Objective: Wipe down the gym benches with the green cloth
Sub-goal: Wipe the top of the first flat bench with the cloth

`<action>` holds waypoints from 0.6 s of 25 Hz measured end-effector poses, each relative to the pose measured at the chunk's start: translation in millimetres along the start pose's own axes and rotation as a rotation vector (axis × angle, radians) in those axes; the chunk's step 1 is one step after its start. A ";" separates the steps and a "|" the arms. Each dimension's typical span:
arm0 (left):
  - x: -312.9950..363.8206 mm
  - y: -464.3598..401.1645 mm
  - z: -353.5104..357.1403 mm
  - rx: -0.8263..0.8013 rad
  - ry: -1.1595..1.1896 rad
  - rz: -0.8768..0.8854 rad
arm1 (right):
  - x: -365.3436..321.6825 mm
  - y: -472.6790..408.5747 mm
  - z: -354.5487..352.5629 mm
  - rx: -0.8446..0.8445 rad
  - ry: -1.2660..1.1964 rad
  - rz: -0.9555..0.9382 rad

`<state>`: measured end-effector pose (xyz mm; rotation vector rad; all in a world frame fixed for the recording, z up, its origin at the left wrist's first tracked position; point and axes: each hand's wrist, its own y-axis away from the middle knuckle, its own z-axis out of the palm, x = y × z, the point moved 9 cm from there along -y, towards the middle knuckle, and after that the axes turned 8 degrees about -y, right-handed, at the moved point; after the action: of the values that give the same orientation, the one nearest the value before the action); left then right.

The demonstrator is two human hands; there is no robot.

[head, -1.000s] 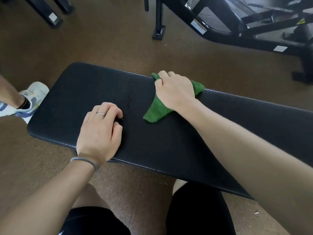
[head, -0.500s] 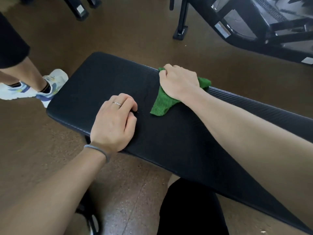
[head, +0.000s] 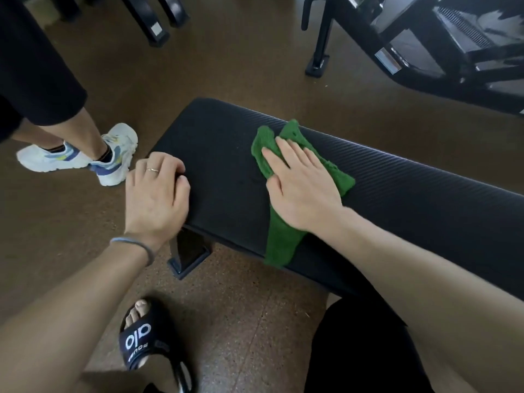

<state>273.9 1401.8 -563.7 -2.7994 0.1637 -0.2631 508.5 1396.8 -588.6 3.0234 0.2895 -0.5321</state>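
A person leans over a black padded gym bench (head: pixel 397 199), one foot in a black slide sandal (head: pixel 144 346) planted on the speckled brown floor (head: pixel 241 321) at the bottom of the view. The left hand (head: pixel 156 197) rests on the near-left corner of the pad, its fingers (head: pixel 170 165) curled over the end edge with a thin ring on one and a grey band at the wrist; it holds nothing loose and appears placed there to brace the body and steady the bench, directly above the black support leg (head: pixel 190 256). The right hand (head: pixel 303 188) lies flat on the green cloth (head: pixel 283 239), fingers straight and slightly spread, palm pressing down rather than gripping, a hold that suits pushing the cloth across the pad. The cloth sits on top of the pad just right of the left hand and apart from it, rumpled into a long strip: its near end drapes over the front edge, and its far end splits into two lobes beyond the fingertips. It looks like a thick, nubby terry. The pad's surface is ribbed, matte and dark; whether it is damp cannot be told. To the left a second person's leg and white sneaker (head: pixel 113 157) stand on the floor, and black machine frames (head: pixel 425 52) fill the far right.
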 end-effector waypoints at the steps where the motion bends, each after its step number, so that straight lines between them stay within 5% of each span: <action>1: 1.1 1.0 4.4 0.006 0.004 -0.016 | 1.1 -19.1 -0.1 -0.003 -0.004 0.028; 6: -0.8 1.3 4.5 0.052 0.028 0.003 | -15.8 -29.3 6.8 0.001 0.004 0.088; 10: 0.9 4.0 6.0 0.066 0.042 0.017 | -73.5 69.6 23.2 -0.029 0.037 -0.174; 15: -2.4 2.7 6.6 0.049 0.039 0.010 | -54.2 121.5 25.2 -0.135 0.264 -0.430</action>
<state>272.6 1401.6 -571.1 -2.7453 0.1780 -0.3146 473.7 1266.0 -590.6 2.8946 0.9597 -0.1187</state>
